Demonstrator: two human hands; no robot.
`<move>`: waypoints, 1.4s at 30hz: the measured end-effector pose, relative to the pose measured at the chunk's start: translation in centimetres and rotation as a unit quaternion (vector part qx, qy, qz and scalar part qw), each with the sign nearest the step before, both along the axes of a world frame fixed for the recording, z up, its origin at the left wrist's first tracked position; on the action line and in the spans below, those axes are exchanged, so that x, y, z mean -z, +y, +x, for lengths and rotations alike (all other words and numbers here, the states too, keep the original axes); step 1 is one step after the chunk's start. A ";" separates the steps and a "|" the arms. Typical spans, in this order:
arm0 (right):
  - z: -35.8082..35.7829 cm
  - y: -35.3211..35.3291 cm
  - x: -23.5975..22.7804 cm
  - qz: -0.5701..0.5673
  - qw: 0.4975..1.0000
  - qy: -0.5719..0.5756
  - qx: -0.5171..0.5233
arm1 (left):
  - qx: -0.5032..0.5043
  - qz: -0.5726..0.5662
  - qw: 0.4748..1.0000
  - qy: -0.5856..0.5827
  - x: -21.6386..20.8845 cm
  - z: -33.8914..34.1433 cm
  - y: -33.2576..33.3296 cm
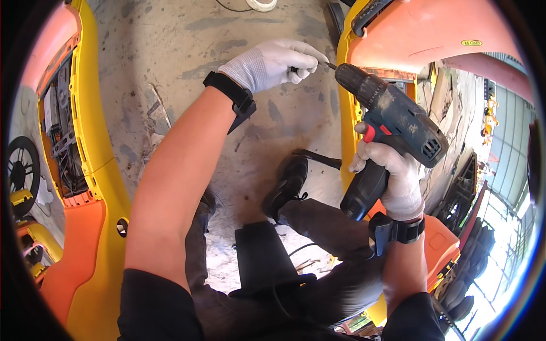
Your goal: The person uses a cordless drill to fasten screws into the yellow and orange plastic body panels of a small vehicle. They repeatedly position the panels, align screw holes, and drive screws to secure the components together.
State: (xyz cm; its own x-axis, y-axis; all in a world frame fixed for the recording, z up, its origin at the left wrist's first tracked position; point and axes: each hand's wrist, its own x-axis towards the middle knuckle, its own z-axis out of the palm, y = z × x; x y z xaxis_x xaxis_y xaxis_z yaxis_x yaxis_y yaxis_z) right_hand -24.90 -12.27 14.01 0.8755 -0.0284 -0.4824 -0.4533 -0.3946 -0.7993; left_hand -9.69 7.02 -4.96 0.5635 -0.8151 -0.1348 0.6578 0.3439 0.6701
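Note:
My right hand, in a pale work glove, is wrapped round the grip of a dark cordless drill with a red trigger area. The drill tilts up and left, and a thin driver bit sticks out of its chuck. At the bit's tip are the pinched fingers of my left hand, gloved too. A small dark bit of something shows among those fingers, too small to name. Whether the fingertips touch the bit's tip I cannot tell. Close to the drill's chuck is an orange and yellow vehicle body.
Another yellow and orange vehicle body with exposed wiring stands on the left. A black wheel is beyond it. Below me lie a black flat object and my dark shoe on the stained concrete floor. Dark seat-like parts sit at right.

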 end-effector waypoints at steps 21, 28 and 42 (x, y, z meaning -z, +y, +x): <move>-0.4 0.8 -0.4 0.022 0.999 0.029 0.038 | 0.024 0.043 0.998 -0.030 -0.7 -0.2 0.4; -0.5 1.5 -0.4 0.004 0.997 0.027 0.072 | 0.039 0.067 0.997 -0.027 -0.9 -0.5 0.3; -1.1 0.2 0.3 -0.068 0.996 -0.004 -0.065 | -0.026 0.022 0.996 0.086 -0.2 -1.5 -1.7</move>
